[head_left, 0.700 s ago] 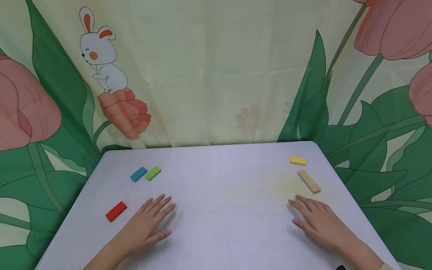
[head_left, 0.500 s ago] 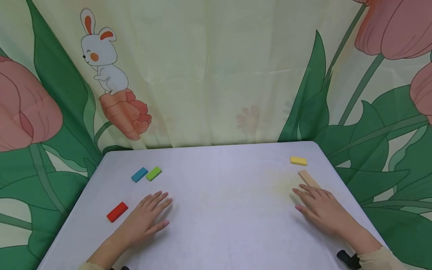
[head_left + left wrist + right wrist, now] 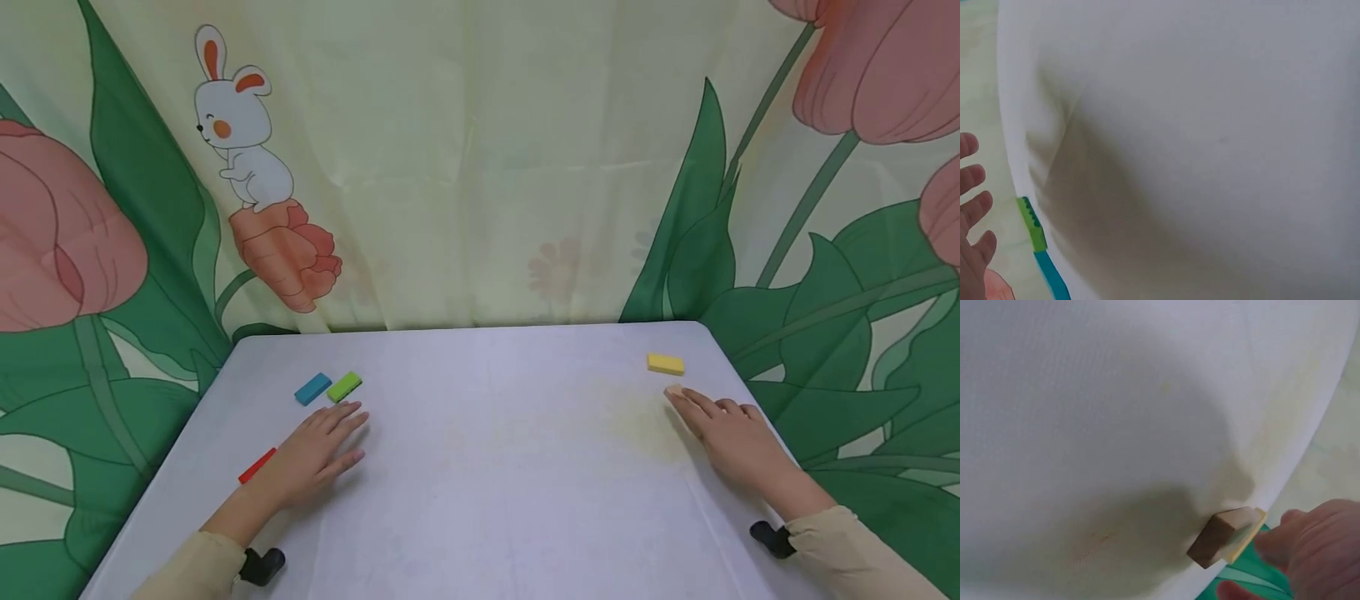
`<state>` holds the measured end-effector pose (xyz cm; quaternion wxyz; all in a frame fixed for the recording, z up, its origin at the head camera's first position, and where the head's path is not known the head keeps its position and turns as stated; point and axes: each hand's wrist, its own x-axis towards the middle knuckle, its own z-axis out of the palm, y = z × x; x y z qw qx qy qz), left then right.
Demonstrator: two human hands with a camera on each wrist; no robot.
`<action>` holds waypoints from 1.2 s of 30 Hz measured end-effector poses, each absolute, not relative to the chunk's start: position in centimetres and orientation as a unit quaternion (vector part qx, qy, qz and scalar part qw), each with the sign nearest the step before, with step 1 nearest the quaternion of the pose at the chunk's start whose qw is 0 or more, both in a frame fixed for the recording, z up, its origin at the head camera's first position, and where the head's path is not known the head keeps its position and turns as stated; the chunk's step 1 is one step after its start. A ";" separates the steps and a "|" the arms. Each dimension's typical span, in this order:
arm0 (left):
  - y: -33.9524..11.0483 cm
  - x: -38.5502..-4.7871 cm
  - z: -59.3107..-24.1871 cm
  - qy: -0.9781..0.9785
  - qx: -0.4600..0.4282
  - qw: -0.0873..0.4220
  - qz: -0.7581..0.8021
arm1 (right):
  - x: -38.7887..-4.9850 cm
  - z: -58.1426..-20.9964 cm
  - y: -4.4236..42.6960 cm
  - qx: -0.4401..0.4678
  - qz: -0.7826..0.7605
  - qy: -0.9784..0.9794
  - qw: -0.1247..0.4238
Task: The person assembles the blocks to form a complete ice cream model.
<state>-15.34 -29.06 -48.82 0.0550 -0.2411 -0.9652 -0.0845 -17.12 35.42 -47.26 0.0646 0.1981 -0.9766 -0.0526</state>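
Note:
In the head view my right hand (image 3: 731,437) is over the plain wooden block (image 3: 674,389), its fingers bent and its thumb and fingertips about the block's far end. The hand hides most of that block there; one end of the wooden block (image 3: 1215,537) shows in the right wrist view. My left hand (image 3: 311,458) is spread above the table at the left and holds nothing. Just beyond its fingertips lies a green block (image 3: 345,387), with a blue block (image 3: 312,388) beside it. The left hand and wrist partly cover a red block (image 3: 257,466).
A yellow block (image 3: 665,363) lies beyond the right hand, near the far right corner of the white table (image 3: 487,467). Behind the table hangs a curtain (image 3: 472,167) printed with tulips and a rabbit. Each wrist bears a black device (image 3: 262,567).
My right hand has moved forward onto the wooden block, and its fingers have bent. The left hand has drifted forward, towards the green block, and now partly covers the red one.

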 end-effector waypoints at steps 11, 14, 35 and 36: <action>-29.9 -17.5 -49.2 -0.978 -0.181 0.042 -0.097 | -18.1 -47.3 36.3 0.170 -0.076 -0.982 0.024; -30.0 -17.8 -49.4 -0.978 -0.177 0.047 -0.102 | -18.3 -47.3 36.5 0.168 -0.076 -0.983 0.015; -30.1 -18.1 -50.0 -0.984 -0.136 0.029 -0.110 | -18.3 -47.6 35.4 0.160 0.049 -0.986 -0.004; -30.0 -18.1 -49.9 -0.984 -0.134 0.026 -0.114 | -18.2 -47.6 35.2 0.158 0.059 -0.986 -0.009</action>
